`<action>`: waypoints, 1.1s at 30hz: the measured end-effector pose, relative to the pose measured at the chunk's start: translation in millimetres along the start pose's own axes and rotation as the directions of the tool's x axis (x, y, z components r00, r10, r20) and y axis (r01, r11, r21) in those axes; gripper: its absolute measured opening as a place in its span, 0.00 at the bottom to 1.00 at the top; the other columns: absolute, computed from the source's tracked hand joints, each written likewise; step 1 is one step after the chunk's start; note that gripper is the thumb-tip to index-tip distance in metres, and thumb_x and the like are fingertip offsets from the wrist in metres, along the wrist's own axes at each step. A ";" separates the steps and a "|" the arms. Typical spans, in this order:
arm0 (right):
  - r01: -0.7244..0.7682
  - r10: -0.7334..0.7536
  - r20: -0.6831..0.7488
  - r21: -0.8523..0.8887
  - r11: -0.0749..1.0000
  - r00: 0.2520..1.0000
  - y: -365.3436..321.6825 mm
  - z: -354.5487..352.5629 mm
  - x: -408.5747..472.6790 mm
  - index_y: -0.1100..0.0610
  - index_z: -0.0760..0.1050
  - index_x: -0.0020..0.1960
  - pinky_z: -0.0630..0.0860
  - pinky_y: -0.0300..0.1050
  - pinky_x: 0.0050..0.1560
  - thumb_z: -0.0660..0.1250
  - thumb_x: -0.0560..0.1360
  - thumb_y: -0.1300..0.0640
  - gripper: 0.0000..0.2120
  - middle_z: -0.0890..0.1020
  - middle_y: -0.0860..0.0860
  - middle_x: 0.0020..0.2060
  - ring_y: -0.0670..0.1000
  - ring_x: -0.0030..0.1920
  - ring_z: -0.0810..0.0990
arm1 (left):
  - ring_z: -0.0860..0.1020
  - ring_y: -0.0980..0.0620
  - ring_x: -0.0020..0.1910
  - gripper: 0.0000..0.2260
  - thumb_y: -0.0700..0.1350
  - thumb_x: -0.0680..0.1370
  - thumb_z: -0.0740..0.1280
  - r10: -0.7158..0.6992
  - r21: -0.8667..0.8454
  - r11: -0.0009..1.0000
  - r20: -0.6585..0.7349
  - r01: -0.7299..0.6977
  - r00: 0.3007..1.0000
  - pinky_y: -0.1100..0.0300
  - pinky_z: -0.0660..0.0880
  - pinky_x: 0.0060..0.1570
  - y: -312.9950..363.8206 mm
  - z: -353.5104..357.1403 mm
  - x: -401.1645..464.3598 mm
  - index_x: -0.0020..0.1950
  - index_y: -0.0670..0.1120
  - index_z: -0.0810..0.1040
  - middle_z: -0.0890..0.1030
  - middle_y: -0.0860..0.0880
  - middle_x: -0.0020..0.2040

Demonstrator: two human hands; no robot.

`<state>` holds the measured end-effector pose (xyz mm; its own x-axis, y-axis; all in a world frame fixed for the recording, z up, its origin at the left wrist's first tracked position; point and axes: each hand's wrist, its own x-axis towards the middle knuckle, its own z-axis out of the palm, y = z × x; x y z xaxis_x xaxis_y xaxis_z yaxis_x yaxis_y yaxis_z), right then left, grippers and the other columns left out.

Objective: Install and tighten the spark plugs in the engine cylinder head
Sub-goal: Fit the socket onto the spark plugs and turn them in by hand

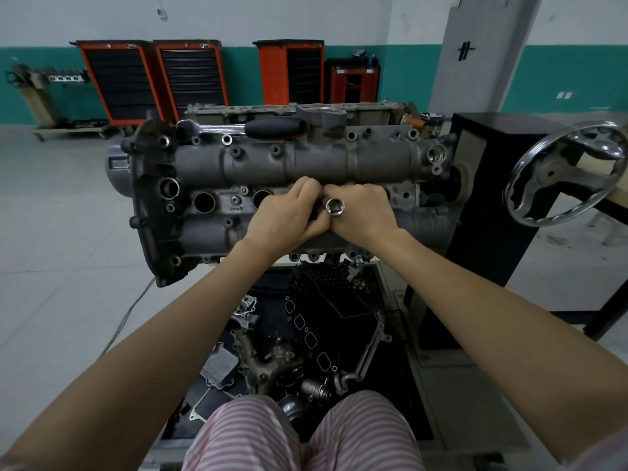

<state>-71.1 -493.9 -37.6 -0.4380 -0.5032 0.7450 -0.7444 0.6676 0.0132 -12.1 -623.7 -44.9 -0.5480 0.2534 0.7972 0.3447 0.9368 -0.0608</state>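
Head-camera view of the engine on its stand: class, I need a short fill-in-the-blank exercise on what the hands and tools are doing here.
1. The socket is held in the ____ hand.
2. The ratchet wrench lies on the far edge of the cylinder head, touched by ____ hand.
3. The left hand meets the other hand over the ____ row of plug holes.
4. The chrome handwheel sits to the person's ____.

Missing words: right; neither; middle; right

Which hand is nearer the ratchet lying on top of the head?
Left, narrowly. The left hand is below the ratchet and slightly right of its handle; the right hand, gripping the socket, sits further right.
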 end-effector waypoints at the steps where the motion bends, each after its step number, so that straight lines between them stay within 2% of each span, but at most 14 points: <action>1: 0.001 -0.001 -0.010 0.006 1.000 1.000 0.1 0.1 0.1 0.61 0.75 0.33 0.68 0.45 0.28 0.72 0.63 0.61 0.07 0.79 0.60 0.27 0.63 0.28 0.77 | 0.71 0.42 0.21 0.16 0.50 0.73 0.60 -0.005 0.016 1.000 -0.002 0.005 1.000 0.61 0.60 0.22 -1.3 0.9 0.2 0.39 0.36 0.72 0.74 0.41 0.34; 4: 0.023 -0.021 -0.056 0.034 0.999 0.998 -1.2 -1.2 -1.6 0.60 0.73 0.27 0.69 0.41 0.25 0.76 0.57 0.63 0.11 0.77 0.57 0.22 0.60 0.22 0.76 | 0.73 0.41 0.22 0.15 0.50 0.74 0.62 -0.014 0.052 0.999 0.000 0.014 1.000 0.61 0.60 0.23 -5.6 4.9 0.4 0.38 0.38 0.72 0.75 0.43 0.33; 7: 0.024 -0.020 -0.071 0.054 0.998 0.997 -0.9 -1.4 -2.2 0.60 0.72 0.28 0.69 0.42 0.26 0.74 0.58 0.63 0.10 0.77 0.57 0.23 0.60 0.23 0.76 | 0.73 0.41 0.23 0.14 0.49 0.75 0.62 0.006 0.071 0.997 0.003 -0.006 1.000 0.61 0.60 0.23 -7.0 6.9 -0.2 0.38 0.38 0.73 0.76 0.43 0.32; 10: 0.036 -0.036 -0.036 0.008 0.999 0.999 -0.8 -1.3 -1.5 0.61 0.73 0.34 0.67 0.44 0.27 0.72 0.63 0.61 0.07 0.79 0.58 0.28 0.61 0.28 0.78 | 0.71 0.42 0.20 0.15 0.48 0.75 0.60 0.022 0.071 0.997 -0.004 -0.022 1.000 0.63 0.58 0.22 -5.1 5.2 -0.3 0.36 0.37 0.72 0.75 0.42 0.32; 13: 0.035 -0.035 0.001 -0.024 0.999 0.999 -1.0 -0.5 -1.5 0.62 0.72 0.41 0.62 0.45 0.30 0.69 0.66 0.55 0.11 0.80 0.57 0.31 0.62 0.31 0.78 | 0.69 0.41 0.18 0.15 0.47 0.74 0.58 0.001 0.025 1.000 -0.005 -0.001 1.000 0.61 0.61 0.18 -3.4 4.0 0.0 0.37 0.36 0.71 0.74 0.40 0.33; 17: 0.035 -0.036 -0.060 -0.017 0.999 0.998 -1.7 -1.1 -2.2 0.63 0.73 0.35 0.62 0.42 0.28 0.72 0.62 0.61 0.09 0.78 0.59 0.25 0.62 0.24 0.76 | 0.69 0.41 0.18 0.15 0.47 0.73 0.59 0.016 0.037 0.999 -0.014 -0.016 1.000 0.61 0.62 0.18 -2.0 3.2 0.1 0.37 0.35 0.72 0.73 0.39 0.34; 22: 0.035 -0.034 -0.051 0.019 0.999 0.998 -0.1 -0.7 -2.0 0.61 0.72 0.28 0.68 0.43 0.25 0.75 0.57 0.64 0.11 0.76 0.58 0.22 0.60 0.21 0.74 | 0.71 0.41 0.21 0.18 0.52 0.72 0.60 -0.020 0.040 0.999 -0.019 0.021 1.000 0.60 0.62 0.21 -4.2 6.5 0.4 0.39 0.36 0.72 0.74 0.41 0.34; 25: 0.029 -0.027 -0.063 0.030 0.999 0.998 -0.6 -1.0 -2.3 0.60 0.72 0.27 0.67 0.41 0.25 0.76 0.57 0.63 0.12 0.76 0.57 0.21 0.59 0.21 0.74 | 0.71 0.41 0.21 0.17 0.52 0.74 0.60 0.003 0.099 0.995 -0.016 -0.001 1.000 0.62 0.60 0.22 -7.5 9.2 0.4 0.38 0.38 0.72 0.74 0.42 0.34; 29: 0.024 -0.024 -0.036 -0.008 1.000 0.999 -0.5 -1.2 -2.1 0.61 0.74 0.35 0.61 0.42 0.31 0.71 0.64 0.60 0.07 0.80 0.58 0.28 0.62 0.28 0.78 | 0.70 0.42 0.19 0.15 0.49 0.75 0.59 0.012 0.064 0.998 -0.018 -0.011 1.000 0.62 0.59 0.20 -7.4 9.0 -0.3 0.37 0.37 0.71 0.73 0.41 0.34; 31: 0.015 -0.015 0.016 -0.042 0.999 1.000 -0.8 -0.7 -1.4 0.61 0.73 0.42 0.60 0.45 0.32 0.68 0.67 0.56 0.10 0.81 0.57 0.33 0.63 0.34 0.79 | 0.69 0.42 0.19 0.15 0.49 0.74 0.59 0.006 0.018 1.000 -0.018 -0.006 1.000 0.61 0.61 0.18 -5.9 8.0 0.1 0.37 0.37 0.70 0.73 0.39 0.35; 33: 0.025 -0.025 0.008 -0.045 0.999 1.000 -1.2 -1.2 -2.1 0.62 0.72 0.42 0.60 0.44 0.31 0.69 0.66 0.56 0.11 0.81 0.57 0.33 0.63 0.32 0.79 | 0.68 0.43 0.18 0.15 0.49 0.73 0.59 0.009 0.009 1.000 -0.015 -0.009 1.000 0.61 0.62 0.17 -4.0 6.4 0.7 0.37 0.36 0.70 0.73 0.39 0.35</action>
<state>-68.7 -493.0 -38.4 -0.4230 -0.5239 0.7393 -0.7319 0.6786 0.0621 -18.7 -625.7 -48.0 -0.5334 0.2581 0.8055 0.3423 0.9367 -0.0735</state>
